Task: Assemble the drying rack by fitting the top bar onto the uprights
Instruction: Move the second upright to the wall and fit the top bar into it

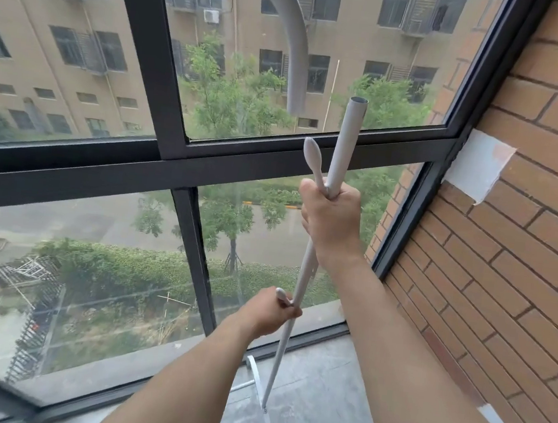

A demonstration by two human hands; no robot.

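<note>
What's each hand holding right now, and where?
Right hand grips the white upright tube below its open top; left hand grips it lower down.

You stand on an enclosed balcony of an upper-floor flat. A large window with a dark metal frame fills the view ahead, and a brick-tiled wall closes your right side above a bare concrete floor. Through the glass you look down on a beige residential block with rows of windows, green trees, a hedge and a road below.
</note>
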